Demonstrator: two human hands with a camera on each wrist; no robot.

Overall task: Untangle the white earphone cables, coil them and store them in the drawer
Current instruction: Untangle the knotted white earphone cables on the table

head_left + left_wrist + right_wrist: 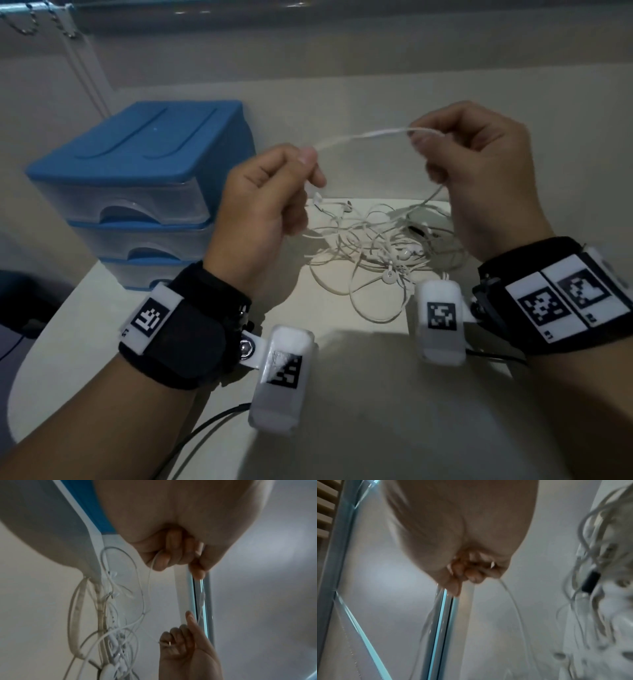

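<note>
A tangled heap of white earphone cables (380, 246) lies on the pale table, also blurred in the right wrist view (604, 574) and in the left wrist view (109, 635). Both hands are raised above it. My left hand (301, 161) pinches one white cable strand (363, 135) between thumb and forefinger. My right hand (428, 140) pinches the same strand farther along, so it spans the gap between the hands, with an inline remote on it. From each hand the cable drops down to the heap. The blue drawer unit (137, 192) stands at the left, its drawers closed.
The table (376, 394) has a rounded front-left edge. Behind it is a beige wall with a window frame and blind cords (82, 68) at the upper left. Dark cables from the wrist cameras trail near the front of the table.
</note>
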